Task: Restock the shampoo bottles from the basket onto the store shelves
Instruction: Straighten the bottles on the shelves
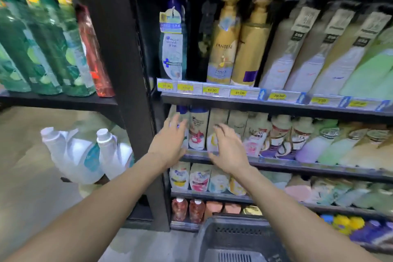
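Both my hands reach toward the second shelf [276, 162] of small shampoo bottles. My left hand [170, 144] has spread fingers touching the leftmost bottle with a blue cap [181, 112]. A white bottle with a blue cap and red label [197, 130] stands between my hands. My right hand [228, 151] is spread in front of a cream bottle [217, 119] and holds nothing. The grey plastic basket [236, 238] sits low in front of the shelves; I see no bottles in its visible part.
The upper shelf holds a blue-and-white bottle [173, 42], gold pump bottles [225, 40] and tall beige bottles [297, 49]. A black upright post [131, 70] divides the racks. Green bottles [42, 44] fill the left rack. White jugs [83, 153] stand below them.
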A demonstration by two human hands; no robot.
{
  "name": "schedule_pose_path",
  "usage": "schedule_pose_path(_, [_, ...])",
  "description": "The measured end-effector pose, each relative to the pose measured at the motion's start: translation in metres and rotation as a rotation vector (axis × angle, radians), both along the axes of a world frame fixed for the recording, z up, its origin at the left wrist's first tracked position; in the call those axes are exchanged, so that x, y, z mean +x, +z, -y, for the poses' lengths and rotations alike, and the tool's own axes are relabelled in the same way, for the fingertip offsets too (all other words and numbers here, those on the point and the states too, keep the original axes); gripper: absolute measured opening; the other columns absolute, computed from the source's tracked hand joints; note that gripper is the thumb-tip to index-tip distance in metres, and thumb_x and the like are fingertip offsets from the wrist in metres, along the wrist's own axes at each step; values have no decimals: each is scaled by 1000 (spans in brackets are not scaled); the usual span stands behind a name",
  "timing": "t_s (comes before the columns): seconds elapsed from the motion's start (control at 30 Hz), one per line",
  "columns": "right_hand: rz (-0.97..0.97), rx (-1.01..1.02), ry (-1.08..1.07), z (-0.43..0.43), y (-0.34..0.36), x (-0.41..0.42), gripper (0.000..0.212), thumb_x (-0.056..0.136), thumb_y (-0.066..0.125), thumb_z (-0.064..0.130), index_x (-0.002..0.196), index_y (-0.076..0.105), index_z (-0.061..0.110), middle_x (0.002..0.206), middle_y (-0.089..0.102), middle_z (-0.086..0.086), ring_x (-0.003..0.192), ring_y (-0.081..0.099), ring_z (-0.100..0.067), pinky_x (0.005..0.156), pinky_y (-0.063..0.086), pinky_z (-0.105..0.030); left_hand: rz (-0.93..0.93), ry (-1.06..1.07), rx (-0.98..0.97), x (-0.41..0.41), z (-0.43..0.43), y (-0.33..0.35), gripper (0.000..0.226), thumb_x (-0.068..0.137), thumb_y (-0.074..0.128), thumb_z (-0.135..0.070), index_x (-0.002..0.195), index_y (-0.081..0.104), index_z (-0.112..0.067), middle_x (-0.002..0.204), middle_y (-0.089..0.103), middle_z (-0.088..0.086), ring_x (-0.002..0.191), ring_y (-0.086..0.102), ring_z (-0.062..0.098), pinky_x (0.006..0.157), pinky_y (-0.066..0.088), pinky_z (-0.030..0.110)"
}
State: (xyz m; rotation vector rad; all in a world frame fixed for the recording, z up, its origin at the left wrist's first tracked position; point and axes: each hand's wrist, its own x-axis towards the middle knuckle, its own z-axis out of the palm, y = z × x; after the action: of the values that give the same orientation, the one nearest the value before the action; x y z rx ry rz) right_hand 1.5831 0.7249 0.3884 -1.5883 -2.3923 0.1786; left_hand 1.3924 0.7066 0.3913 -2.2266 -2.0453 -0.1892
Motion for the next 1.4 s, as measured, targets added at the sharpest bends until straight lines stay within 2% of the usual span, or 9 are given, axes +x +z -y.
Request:
schedule_pose_path(0.1, [17,166,14,-27,-13,-21,80,79,70,33,146,33,8,149,34,-13,139,30,-31,117,23,-39,-32,5,114,-6,-11,-34,87,96,55,-38,156,2,-5,164,-7,15,152,-4,33,121,23,38])
schedule_pose_path(0.2, [73,352,28,-50,-27,-38,79,76,72,38,141,38,7,136,42,-13,125,40,-32,107,31,-40,-82,30,276,-9,-28,-68,90,98,50,-42,155,-4,2,163,-4,21,152,-1,37,123,11,44])
schedule_pose_path(0.33, [121,563,6,-72,-45,-47,71,79,69,37,137,40,10,133,44,-12,122,40,-32,100,32,-42,-84,49,431,-13,-61,-99,96,92,55,-46,153,3,6,161,8,25,150,10,39,122,16,47])
schedule_pose_path(0.47, [149,674,-6,-88,-49,-60,65,82,66,36,137,40,10,128,50,-13,122,44,-33,98,34,-44,18,40,662,-17,-75,-113,99,83,71,-40,151,17,6,150,31,21,137,34,35,112,35,42])
schedule_pose_path(0.67, [72,742,4,-100,-50,-70,64,82,67,24,139,42,12,127,54,-12,119,51,-33,88,44,-39,220,33,729,-19,-88,-118,116,80,78,-41,156,0,-1,138,34,13,115,44,27,86,46,32])
schedule_pose_path(0.9, [40,730,30,-106,-45,-63,67,75,66,8,137,44,16,129,55,-9,117,54,-33,83,47,-37,422,89,723,-10,-107,-135,121,68,87,-43,152,10,-3,136,27,14,118,43,30,86,48,37])
schedule_pose_path(1.07, [-8,711,86,-110,-43,-55,64,72,70,9,131,47,23,126,58,-5,110,58,-31,84,51,-38,476,67,674,-13,-113,-130,115,68,87,-35,148,12,-1,136,29,16,125,35,31,101,38,35])
schedule_pose_path(1.13, [-25,694,109,-111,-42,-52,64,71,73,10,129,48,24,126,58,-3,111,57,-29,85,50,-37,436,68,684,-14,-111,-130,114,69,85,-37,148,12,1,136,30,15,124,34,30,101,39,34])
schedule_pose_path(1.4, [-101,677,172,-105,-41,-44,64,72,75,7,129,49,22,128,57,-4,115,55,-26,88,51,-39,-110,152,790,-19,-103,-126,102,76,66,-67,139,28,4,119,44,12,98,37,22,89,40,32])
